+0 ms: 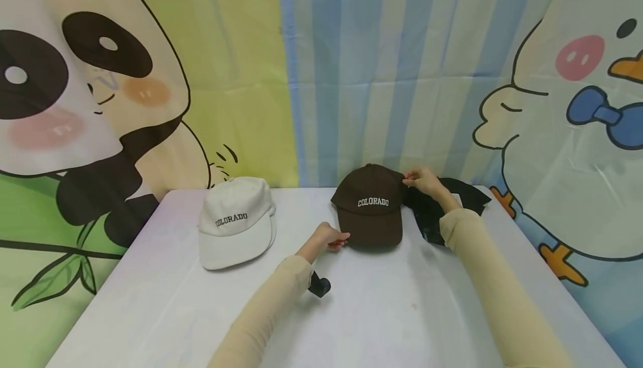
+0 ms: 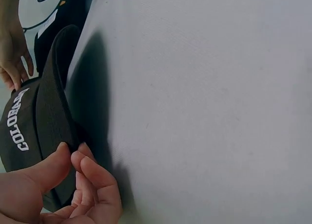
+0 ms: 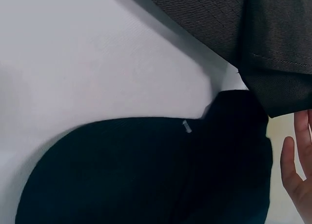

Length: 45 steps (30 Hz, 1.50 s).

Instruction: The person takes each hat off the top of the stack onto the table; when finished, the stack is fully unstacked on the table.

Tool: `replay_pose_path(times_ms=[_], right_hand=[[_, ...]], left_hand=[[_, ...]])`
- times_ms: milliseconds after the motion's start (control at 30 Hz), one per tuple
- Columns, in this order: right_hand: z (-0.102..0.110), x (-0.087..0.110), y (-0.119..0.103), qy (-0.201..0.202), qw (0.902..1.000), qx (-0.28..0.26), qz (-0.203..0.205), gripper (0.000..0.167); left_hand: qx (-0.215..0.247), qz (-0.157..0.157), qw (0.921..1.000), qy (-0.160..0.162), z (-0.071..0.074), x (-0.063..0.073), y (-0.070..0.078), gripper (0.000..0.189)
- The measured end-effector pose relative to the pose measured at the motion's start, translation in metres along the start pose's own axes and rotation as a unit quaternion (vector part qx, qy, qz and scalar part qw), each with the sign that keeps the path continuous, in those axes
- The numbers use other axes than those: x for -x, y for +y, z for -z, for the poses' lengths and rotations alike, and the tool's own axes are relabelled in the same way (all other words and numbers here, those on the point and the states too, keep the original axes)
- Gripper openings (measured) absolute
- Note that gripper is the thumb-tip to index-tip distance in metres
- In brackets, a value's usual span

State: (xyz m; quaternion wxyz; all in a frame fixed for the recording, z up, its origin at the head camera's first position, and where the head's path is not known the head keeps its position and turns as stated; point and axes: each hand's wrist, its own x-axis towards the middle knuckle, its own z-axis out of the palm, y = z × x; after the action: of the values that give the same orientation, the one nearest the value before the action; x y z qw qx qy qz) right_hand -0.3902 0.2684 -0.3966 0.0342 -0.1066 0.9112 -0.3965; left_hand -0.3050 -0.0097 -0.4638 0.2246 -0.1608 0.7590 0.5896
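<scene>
A brown baseball cap [image 1: 370, 227] with white COLORADO lettering stands at the back of the table, its brim toward me. My left hand [image 1: 329, 236] pinches the brim's left edge between thumb and forefinger, plainly seen in the left wrist view. At the crown's right side, my right hand [image 1: 426, 182] holds the cap's edge with its fingertips. Part of this right hand [image 3: 301, 177] shows in the right wrist view, where the cap hides the fingertips. A black cap [image 1: 428, 224] lies under my right wrist, partly covered by it.
A cream cap [image 1: 236, 235] with dark COLORADO lettering sits on the left of the white table [image 1: 372, 312]. Behind the table hangs a cartoon-printed curtain [image 1: 346, 77]. A small black device [image 1: 320, 286] is at my left wrist.
</scene>
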Motion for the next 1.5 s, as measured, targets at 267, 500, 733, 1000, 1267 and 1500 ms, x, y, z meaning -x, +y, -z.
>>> replay_pose_path(times_ms=[267, 500, 733, 1000, 1267, 1500], right_hand=[[-0.001, 0.002, 0.008, 0.001, 0.9999, -0.008, -0.012, 0.024], [-0.008, -0.003, 0.011, 0.016, 0.9998, -0.007, -0.010, 0.026], [-0.013, -0.006, 0.011, 0.033, 0.9993, 0.011, -0.010, 0.024], [-0.014, -0.006, 0.013, 0.034, 0.9990, 0.027, -0.011, 0.025], [-0.011, -0.004, 0.014, 0.033, 0.9987, 0.038, -0.002, 0.024], [-0.012, -0.004, 0.018, 0.031, 0.9984, 0.044, 0.018, 0.028]], left_hand=[[0.001, -0.006, 1.0000, -0.004, -0.006, 0.007, 0.001, 0.054], [0.018, 0.002, 0.9998, 0.000, -0.005, 0.009, 0.003, 0.031], [-0.004, 0.008, 0.9999, -0.012, -0.007, 0.009, 0.006, 0.026], [-0.043, 0.012, 0.9988, -0.017, -0.007, 0.014, 0.011, 0.018], [-0.066, 0.018, 0.9974, -0.023, -0.010, 0.011, 0.012, 0.019], [-0.086, 0.010, 0.9961, -0.018, -0.012, 0.009, 0.012, 0.019]])
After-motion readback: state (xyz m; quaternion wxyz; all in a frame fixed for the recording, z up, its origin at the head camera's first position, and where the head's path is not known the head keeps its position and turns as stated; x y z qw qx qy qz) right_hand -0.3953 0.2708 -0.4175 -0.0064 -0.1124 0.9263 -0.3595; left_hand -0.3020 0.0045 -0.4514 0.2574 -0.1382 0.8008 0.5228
